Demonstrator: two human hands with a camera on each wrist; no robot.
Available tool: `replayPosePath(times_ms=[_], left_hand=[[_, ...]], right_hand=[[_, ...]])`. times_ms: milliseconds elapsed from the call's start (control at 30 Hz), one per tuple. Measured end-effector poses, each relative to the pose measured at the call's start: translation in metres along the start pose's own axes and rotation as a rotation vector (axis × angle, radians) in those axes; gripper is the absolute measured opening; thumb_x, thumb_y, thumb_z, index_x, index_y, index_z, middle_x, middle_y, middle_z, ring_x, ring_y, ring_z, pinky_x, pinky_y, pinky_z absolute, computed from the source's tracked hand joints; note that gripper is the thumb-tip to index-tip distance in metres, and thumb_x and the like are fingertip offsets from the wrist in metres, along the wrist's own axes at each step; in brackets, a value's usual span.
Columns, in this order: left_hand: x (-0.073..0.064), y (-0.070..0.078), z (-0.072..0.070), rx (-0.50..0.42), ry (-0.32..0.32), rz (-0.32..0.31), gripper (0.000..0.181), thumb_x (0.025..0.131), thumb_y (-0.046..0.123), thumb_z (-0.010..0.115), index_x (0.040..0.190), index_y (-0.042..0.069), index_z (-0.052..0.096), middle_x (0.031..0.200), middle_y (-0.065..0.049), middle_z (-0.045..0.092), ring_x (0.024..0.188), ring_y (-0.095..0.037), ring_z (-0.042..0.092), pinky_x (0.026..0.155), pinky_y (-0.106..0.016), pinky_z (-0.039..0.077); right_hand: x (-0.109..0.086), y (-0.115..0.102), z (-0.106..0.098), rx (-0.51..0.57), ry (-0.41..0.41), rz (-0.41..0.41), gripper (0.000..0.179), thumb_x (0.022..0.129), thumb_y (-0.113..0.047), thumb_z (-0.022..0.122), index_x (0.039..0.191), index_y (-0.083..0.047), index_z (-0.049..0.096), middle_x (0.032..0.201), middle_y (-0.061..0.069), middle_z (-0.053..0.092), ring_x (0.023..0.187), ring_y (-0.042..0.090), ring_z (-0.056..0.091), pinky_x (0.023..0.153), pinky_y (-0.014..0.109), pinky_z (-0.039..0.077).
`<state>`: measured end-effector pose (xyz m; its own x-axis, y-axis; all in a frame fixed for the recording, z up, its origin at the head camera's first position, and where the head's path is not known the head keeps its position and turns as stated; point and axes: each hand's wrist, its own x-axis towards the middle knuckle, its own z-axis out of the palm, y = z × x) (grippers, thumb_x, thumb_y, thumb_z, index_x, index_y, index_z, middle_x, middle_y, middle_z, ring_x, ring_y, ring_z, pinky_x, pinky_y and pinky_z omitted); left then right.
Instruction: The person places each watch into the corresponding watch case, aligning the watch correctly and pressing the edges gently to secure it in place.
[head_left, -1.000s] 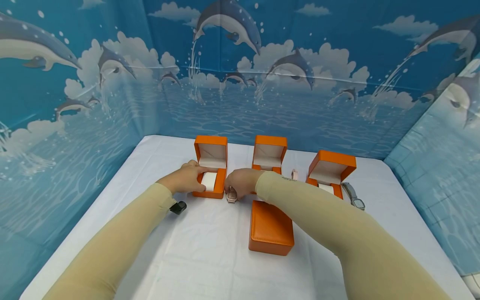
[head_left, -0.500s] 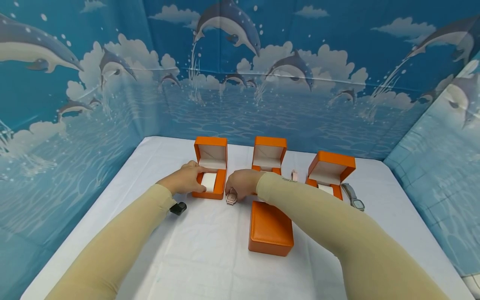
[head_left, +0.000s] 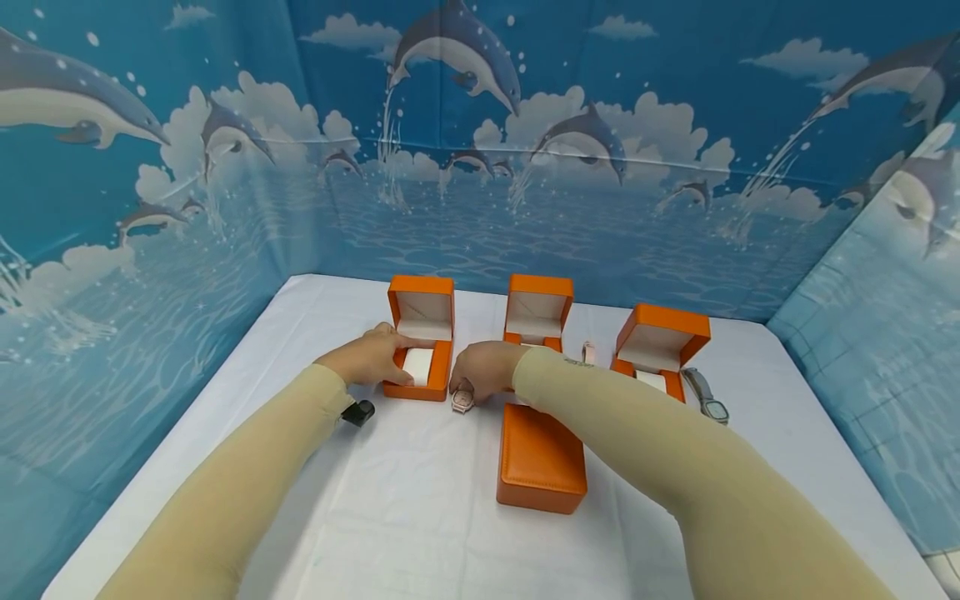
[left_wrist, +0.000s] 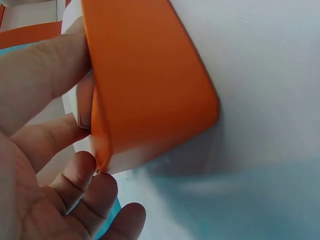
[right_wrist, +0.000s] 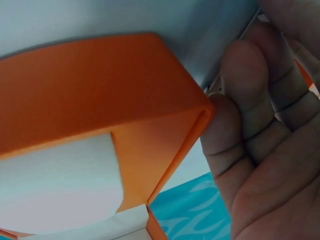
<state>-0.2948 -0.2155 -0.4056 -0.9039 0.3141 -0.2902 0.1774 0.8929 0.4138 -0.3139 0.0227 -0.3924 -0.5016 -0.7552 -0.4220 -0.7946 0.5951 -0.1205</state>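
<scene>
At the left stands an orange watch box [head_left: 440, 372] with its lid up and a white cushion [head_left: 418, 365] inside. My left hand [head_left: 371, 356] reaches over the box's left wall and pinches the cushion, thumb at the near end and index finger at the far end. In the left wrist view the thumb and index finger go in past the orange wall [left_wrist: 150, 75]. Just right of that box, my right hand [head_left: 486, 367] holds a pink wristwatch [head_left: 462, 401] low over the cloth. The right wrist view shows curled fingers [right_wrist: 245, 70] beside the box corner, hiding most of the watch.
Two more open orange boxes stand at the back, a middle one [head_left: 539, 292] and a right one [head_left: 663, 329]. A closed orange box [head_left: 542, 458] lies under my right forearm. A pink watch [head_left: 588, 352] and a grey watch [head_left: 707, 396] lie by the boxes on the white cloth [head_left: 390, 508].
The pink watch in my right hand has shifted slightly toward the near side. My left hand keeps its place on the cushion, and the boxes stand as before.
</scene>
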Motion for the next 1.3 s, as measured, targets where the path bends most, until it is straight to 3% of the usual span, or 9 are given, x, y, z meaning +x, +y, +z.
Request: replayPosePath(times_ms=[133,400,733,867,1100,1300], left_hand=[[-0.001,-0.001,0.002,0.007,0.010,0.009,0.073,0.091,0.038,0.085,0.154,0.047,0.051,0.123,-0.013,0.048,0.106,-0.027,0.050,0.080,-0.034,0.049],[-0.002,-0.002,0.006,0.013,0.055,0.011,0.073,0.088,0.039,0.087,0.154,0.030,0.056,0.136,-0.011,0.050,0.129,-0.030,0.045,0.107,-0.047,0.049],[-0.002,-0.002,0.006,0.029,0.101,0.043,0.074,0.087,0.038,0.087,0.151,0.014,0.058,0.155,-0.014,0.049,0.145,-0.037,0.040,0.120,-0.054,0.043],[-0.002,-0.003,0.007,0.024,0.122,0.041,0.074,0.087,0.037,0.087,0.150,0.014,0.056,0.157,-0.014,0.050,0.143,-0.035,0.041,0.118,-0.053,0.044],[-0.003,-0.004,0.008,-0.020,0.157,0.057,0.069,0.087,0.035,0.087,0.145,0.013,0.057,0.144,-0.011,0.058,0.129,-0.030,0.050,0.110,-0.048,0.050],[-0.007,-0.004,0.007,-0.068,0.181,0.077,0.075,0.086,0.033,0.089,0.147,0.009,0.052,0.143,-0.013,0.056,0.126,-0.030,0.056,0.115,-0.049,0.049]], right_hand=[[0.001,0.000,0.003,-0.024,0.000,-0.032,0.040,0.094,-0.008,0.075,0.131,-0.023,0.076,0.132,-0.003,0.074,0.121,0.017,0.066,0.111,0.035,0.053],[0.004,0.001,0.007,-0.097,0.002,-0.071,0.032,0.094,-0.013,0.076,0.123,-0.024,0.080,0.120,-0.006,0.077,0.107,0.015,0.068,0.104,0.032,0.056],[0.000,-0.001,0.003,-0.077,-0.019,-0.021,0.039,0.094,-0.022,0.078,0.133,-0.024,0.075,0.128,-0.005,0.075,0.115,0.016,0.067,0.110,0.035,0.053],[-0.003,-0.002,0.000,-0.081,-0.032,-0.019,0.040,0.096,-0.026,0.078,0.135,-0.024,0.074,0.132,-0.003,0.074,0.119,0.017,0.066,0.112,0.036,0.052],[-0.011,0.002,-0.007,-0.065,-0.012,-0.001,0.043,0.096,-0.031,0.078,0.138,-0.025,0.072,0.136,-0.004,0.071,0.128,0.018,0.064,0.114,0.036,0.050],[-0.021,0.001,-0.017,-0.047,-0.004,-0.014,0.042,0.100,-0.031,0.074,0.141,-0.025,0.070,0.138,-0.003,0.071,0.128,0.019,0.064,0.112,0.036,0.051]])
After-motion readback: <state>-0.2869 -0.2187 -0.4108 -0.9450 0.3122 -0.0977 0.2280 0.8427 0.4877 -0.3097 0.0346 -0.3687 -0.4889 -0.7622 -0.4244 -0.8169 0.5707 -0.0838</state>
